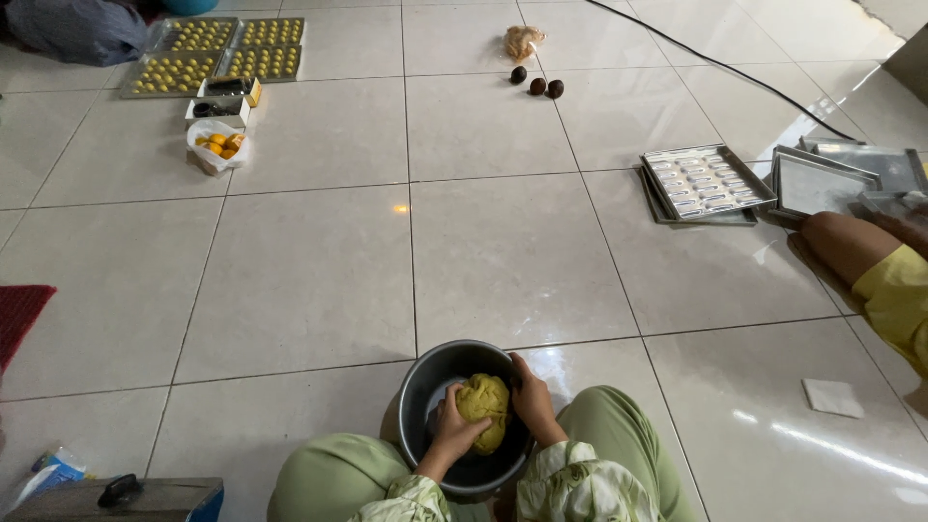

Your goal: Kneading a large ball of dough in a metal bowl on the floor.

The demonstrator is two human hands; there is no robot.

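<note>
A lump of yellow-green dough [485,406] lies inside a dark metal bowl [435,372] on the tiled floor between my knees. My left hand [449,430] presses against the dough's left side. My right hand [530,398] cups its right side. Both hands grip the dough together. Green trousers and patterned sleeves frame the bowl.
Baking trays of small yellow pieces [208,53] lie far left, with a bag of yellow balls [218,145]. Empty metal trays [704,181] sit at right beside another person's leg [851,246]. Three dark round objects [537,85] and a cable [735,72] lie ahead.
</note>
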